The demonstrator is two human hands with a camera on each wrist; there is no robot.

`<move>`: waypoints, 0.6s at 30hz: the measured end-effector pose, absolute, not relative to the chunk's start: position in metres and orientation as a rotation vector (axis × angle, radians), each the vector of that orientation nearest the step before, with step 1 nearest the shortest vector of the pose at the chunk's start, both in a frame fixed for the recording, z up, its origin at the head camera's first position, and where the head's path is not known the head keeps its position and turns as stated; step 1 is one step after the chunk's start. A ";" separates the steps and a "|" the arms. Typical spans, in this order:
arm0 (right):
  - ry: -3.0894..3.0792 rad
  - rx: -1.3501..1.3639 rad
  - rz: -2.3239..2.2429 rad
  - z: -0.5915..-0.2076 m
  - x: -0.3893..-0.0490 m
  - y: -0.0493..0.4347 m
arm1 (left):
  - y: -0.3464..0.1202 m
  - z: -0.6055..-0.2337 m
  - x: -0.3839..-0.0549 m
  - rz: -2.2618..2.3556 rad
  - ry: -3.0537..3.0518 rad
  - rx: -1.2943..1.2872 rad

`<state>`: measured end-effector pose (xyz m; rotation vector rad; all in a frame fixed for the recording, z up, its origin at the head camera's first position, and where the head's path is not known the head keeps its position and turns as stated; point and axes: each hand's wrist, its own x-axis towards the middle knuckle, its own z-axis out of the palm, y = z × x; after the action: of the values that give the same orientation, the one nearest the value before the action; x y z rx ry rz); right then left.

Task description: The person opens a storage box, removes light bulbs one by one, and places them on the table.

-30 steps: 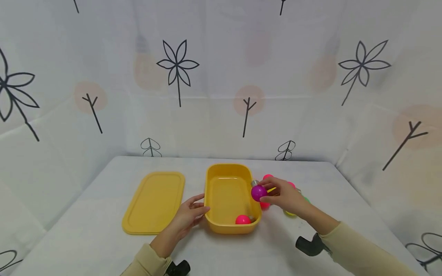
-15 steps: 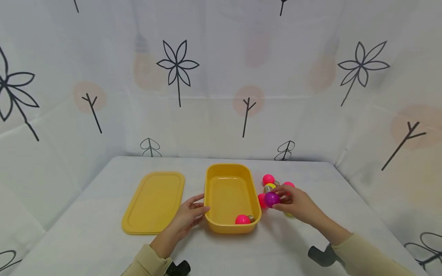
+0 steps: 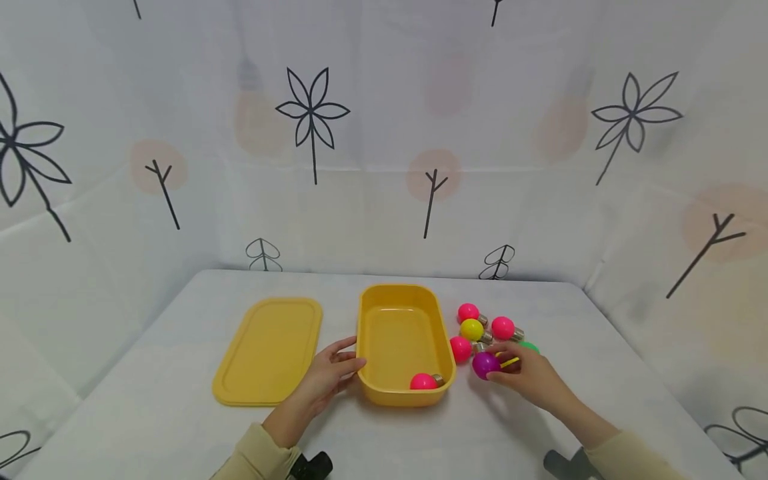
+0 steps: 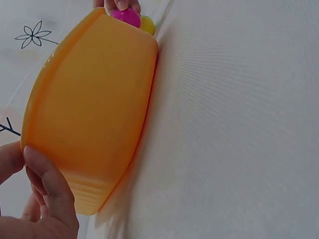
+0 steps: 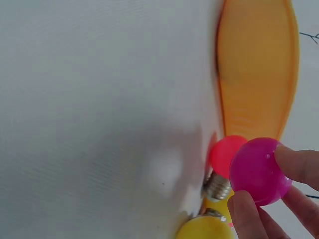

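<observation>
My right hand pinches a purple light bulb by its round globe, above the table to the right of the yellow box. The bulb's metal screw base points up and away in the head view. Its globe shows large between thumb and fingers in the right wrist view. With thumb and fingers, my left hand grips the box's left rim; the left wrist view shows the pinch on the wall. Inside the box, at its near right corner, lies a pink bulb.
Right of the box lie loose bulbs: pink ones, a yellow one and a green one partly behind my right hand. A flat yellow lid lies on the white table to the left.
My right hand has carried the purple bulb from the box's right rim rightward and toward me, uncovering more of the loose bulbs. The left hand has stayed on the box.
</observation>
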<state>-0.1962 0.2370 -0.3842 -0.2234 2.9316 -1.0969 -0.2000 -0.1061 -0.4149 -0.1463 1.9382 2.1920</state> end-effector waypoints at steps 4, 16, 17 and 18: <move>2.938 -0.210 -1.083 -0.392 -0.195 0.237 | -0.106 -0.414 -0.200 2.187 1.940 -0.146; 2.957 -0.115 -1.017 -0.401 -0.193 0.234 | -0.105 -0.414 -0.201 2.184 1.946 -0.160; 2.957 -0.109 -1.013 -0.402 -0.193 0.234 | -0.105 -0.414 -0.201 2.183 1.946 -0.162; 2.957 -0.102 -1.012 -0.402 -0.194 0.234 | -0.105 -0.414 -0.201 2.182 1.946 -0.164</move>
<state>-0.1938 0.2344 -0.4018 -0.1015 2.9567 -1.0116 -0.2008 -0.1051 -0.4138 -0.1641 1.9460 2.1823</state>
